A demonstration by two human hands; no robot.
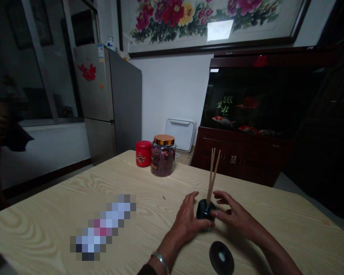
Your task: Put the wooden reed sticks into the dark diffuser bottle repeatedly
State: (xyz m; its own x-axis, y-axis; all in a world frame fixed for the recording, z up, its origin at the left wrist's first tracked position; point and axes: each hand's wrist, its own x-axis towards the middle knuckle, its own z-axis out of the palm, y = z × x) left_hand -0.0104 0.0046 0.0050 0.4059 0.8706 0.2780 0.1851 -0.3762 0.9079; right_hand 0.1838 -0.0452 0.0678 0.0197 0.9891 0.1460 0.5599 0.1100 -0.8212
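Observation:
A small dark round holder (204, 209) stands on the pale wooden table (74, 198) with thin wooden sticks (212, 173) rising upright out of it. My left hand (187, 219) cups the holder's left side, fingers curled against it. My right hand (232, 214) touches its right side, with the fingers spread and the thumb pressed near its base. A dark round lid or disc (221, 257) lies flat on the table just in front of my wrists.
A glass jar with a copper lid (163, 155) and a red tin (143, 153) stand at the table's far edge. A blurred-out long object (103, 227) lies to the left. Behind are a grey fridge (109, 99) and a dark fish tank (255, 99) on a cabinet.

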